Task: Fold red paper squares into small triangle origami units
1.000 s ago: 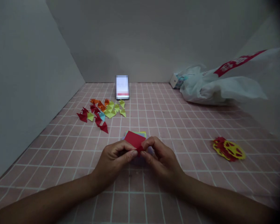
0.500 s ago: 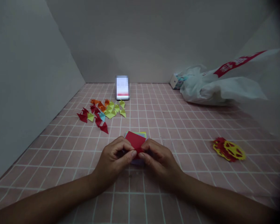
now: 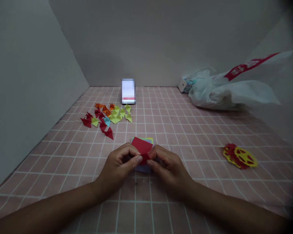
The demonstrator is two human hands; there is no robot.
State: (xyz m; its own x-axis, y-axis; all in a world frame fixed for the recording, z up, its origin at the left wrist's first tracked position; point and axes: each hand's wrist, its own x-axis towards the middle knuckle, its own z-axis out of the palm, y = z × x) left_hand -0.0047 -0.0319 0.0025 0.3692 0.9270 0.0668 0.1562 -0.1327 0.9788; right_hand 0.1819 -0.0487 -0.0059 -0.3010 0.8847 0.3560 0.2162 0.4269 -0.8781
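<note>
A small folded piece of red paper (image 3: 145, 159) is pinched between both hands. My left hand (image 3: 120, 164) grips its left end with thumb and forefinger, and my right hand (image 3: 166, 165) does the same at the right end. Just behind and beneath the fingers lies a stack of coloured paper (image 3: 150, 140), with yellow and pale edges showing. Its top sheet is a red square (image 3: 142, 145), turned slightly askew. My fingers cover part of the folded paper, so its exact shape is hard to make out.
Several small folded paper birds (image 3: 115, 116) in red, orange, yellow and blue sit at left. Behind them stands a phone (image 3: 128, 91). A white plastic bag (image 3: 217, 94) and a box (image 3: 183, 85) are at back right. Red and yellow cutouts (image 3: 244, 156) lie at right.
My thumbs have drawn slightly apart, and more of the folded red paper shows between them. The other things stay where they were.
</note>
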